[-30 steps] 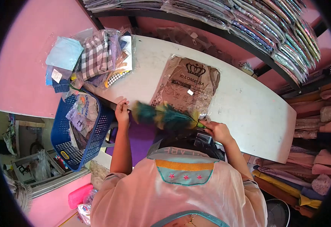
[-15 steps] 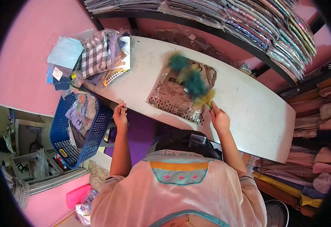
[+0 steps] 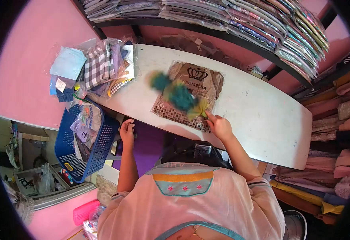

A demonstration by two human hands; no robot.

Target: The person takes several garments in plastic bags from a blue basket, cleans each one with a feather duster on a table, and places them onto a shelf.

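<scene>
A duster (image 3: 177, 95) is over a packet (image 3: 195, 85) on the table (image 3: 263, 120); left lie clothes (image 3: 99, 66), with a basket (image 3: 96, 154) before them and a shelf (image 3: 207, 29) behind the table.

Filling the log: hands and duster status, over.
Right hand holding duster. Duster blurred, over brown packet, partly hiding its print. Left hand near table edge.

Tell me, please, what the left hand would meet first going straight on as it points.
The left hand would probably meet the near edge of the white table first, but height is unclear.

Clear, glossy plastic sleeves wrap the brown cloth garment (image 3: 191, 76); the white tabletop (image 3: 259, 116) looks smooth.
</scene>
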